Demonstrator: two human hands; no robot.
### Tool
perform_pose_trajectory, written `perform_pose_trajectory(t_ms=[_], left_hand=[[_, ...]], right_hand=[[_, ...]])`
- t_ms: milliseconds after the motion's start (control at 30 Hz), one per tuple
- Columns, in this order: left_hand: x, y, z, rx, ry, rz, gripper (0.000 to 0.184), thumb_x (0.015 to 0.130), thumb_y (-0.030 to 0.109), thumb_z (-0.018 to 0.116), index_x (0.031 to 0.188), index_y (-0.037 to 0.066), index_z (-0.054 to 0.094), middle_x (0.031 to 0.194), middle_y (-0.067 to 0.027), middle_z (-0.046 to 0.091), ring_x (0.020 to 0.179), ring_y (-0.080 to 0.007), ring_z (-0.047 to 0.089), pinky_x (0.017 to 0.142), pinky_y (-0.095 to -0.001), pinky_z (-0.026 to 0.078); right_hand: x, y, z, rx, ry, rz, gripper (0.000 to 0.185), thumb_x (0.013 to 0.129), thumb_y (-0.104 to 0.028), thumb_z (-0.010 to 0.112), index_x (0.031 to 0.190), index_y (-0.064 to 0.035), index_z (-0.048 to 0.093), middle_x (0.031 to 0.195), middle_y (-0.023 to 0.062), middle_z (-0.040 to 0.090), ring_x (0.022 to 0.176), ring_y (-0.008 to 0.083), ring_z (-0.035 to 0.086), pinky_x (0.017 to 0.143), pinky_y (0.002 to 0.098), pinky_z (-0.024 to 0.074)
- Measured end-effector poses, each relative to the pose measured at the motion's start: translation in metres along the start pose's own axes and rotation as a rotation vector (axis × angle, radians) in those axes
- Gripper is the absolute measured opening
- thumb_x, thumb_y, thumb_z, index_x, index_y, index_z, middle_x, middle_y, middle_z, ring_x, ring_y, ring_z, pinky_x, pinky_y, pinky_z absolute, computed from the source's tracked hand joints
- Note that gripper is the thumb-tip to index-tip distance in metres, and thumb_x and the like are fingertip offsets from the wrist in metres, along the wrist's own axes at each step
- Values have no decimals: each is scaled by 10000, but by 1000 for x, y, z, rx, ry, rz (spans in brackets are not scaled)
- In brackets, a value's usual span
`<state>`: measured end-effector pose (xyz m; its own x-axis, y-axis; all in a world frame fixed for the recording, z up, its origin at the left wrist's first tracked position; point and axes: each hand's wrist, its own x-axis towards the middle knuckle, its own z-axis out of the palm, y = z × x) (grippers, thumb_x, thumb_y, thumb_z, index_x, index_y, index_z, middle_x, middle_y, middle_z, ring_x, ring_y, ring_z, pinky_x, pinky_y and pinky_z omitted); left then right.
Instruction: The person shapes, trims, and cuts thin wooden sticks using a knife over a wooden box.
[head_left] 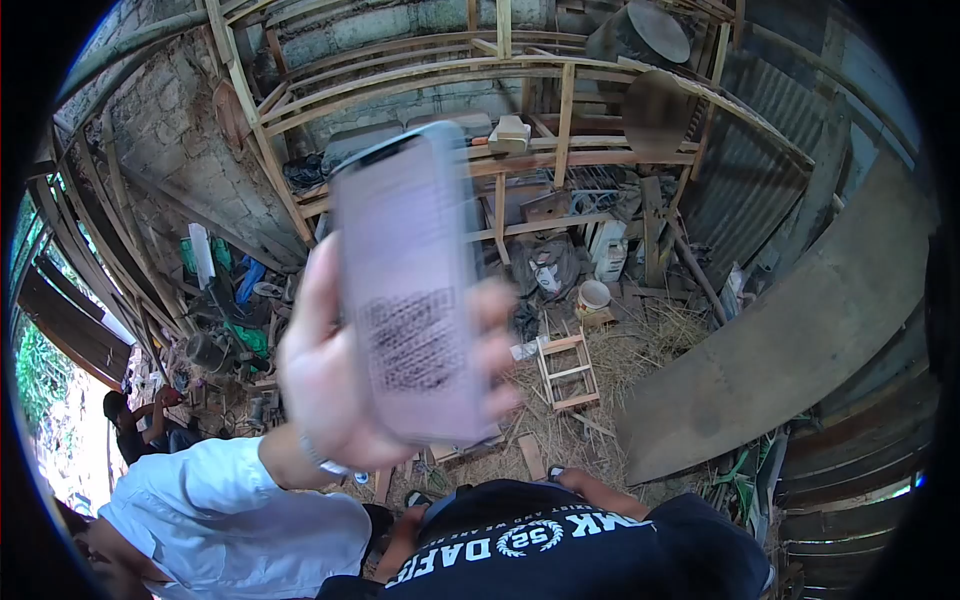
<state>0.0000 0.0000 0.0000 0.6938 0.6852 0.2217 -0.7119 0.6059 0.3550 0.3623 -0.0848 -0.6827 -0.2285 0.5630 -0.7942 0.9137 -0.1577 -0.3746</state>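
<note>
Low in the head view, my left hand (404,528) hangs by the left side of my dark printed shirt (530,545). My right hand (580,484) is at the shirt's right edge, close to a sandal (555,471). The fingers of both hands are too small and partly hidden to make out. In front of the camera, another person's hand (325,385), reaching from a white sleeve (215,475), grips a smartphone (405,245). The phone is upright, its screen turned to me with a blurred dark square pattern. Neither of my hands touches it.
A small wooden frame (568,371) and a white bucket (593,297) stand on the straw-covered floor. Behind them is a wooden rack (565,125). A large flat sheet (790,345) leans at the right. Another person (150,420) sits at the far left.
</note>
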Motion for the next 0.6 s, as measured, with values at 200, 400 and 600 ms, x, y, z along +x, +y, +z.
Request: perform_pose_trajectory(t_ms=[200, 400, 600], left_hand=[[-92, -20, -203, 374, -143, -179, 740, 1014, 721, 242, 1596, 267, 294, 1135, -116, 504, 916, -303, 467, 832, -462, 432], [-288, -194, -561, 1492, 873, -1057, 723, 1026, 651, 306, 1572, 181, 375, 1356, -182, 516, 1225, -358, 459, 1058, -495, 354], [-384, -260, -589, 1290, 1099, -1026, 663, 1008, 530, 473, 1382, -2, 602, 1451, -273, 557, 1368, -372, 530, 1167, -435, 369]], right_hand=[[4, -1, 6, -231, 7, -124, 453, 992, -452, 492, 1259, -164, 717, 1331, 190, 657, 1220, 376, 633, 1062, 474, 477], [10, 16, 25, -71, 27, -122, 451, 1003, -446, 458, 1239, -165, 722, 1320, 184, 664, 1229, 370, 623, 1084, 470, 449], [10, 31, 27, 212, 65, 14, 464, 988, -409, 513, 1212, -51, 708, 1279, 230, 668, 1200, 402, 620, 1060, 467, 460]])
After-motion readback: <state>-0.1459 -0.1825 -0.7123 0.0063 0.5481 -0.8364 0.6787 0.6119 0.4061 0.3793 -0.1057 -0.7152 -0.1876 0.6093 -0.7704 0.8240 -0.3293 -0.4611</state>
